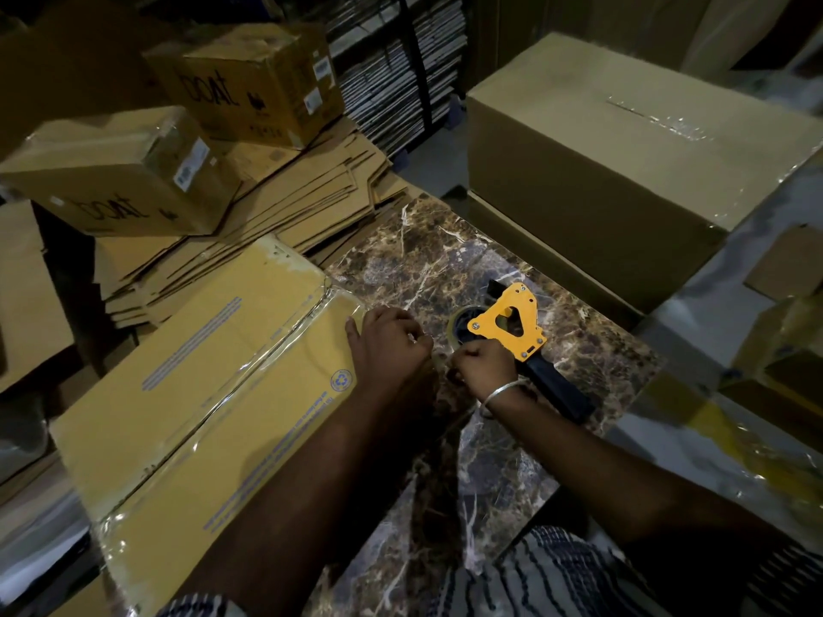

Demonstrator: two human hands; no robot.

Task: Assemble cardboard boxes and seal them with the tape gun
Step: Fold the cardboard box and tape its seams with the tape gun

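Head view shows the marbled surface (445,269) with a yellow tape gun (512,327) lying on its side near the middle, black handle pointing toward the near right. Both hands meet just in front of its roll. The left hand (387,345) has its fingers curled, and the right hand (483,365), a metal bangle (499,391) on its wrist, is curled too; they seem to pinch the loose clear tape end (438,356) between them, though the tape is too faint to be sure of the hold.

On progress: the yellowish cardboard box (213,394) at the near left lies with clear tape already along its centre seam and edges, so it looks sealed. A larger plain carton (623,162) at the far right also bears tape on top. A stack of flattened cartons (267,224) at the far left, with two printed boxes (178,135) resting on it, suggests more remain to be assembled. The current step looks like freeing or rethreading the tape before further sealing.
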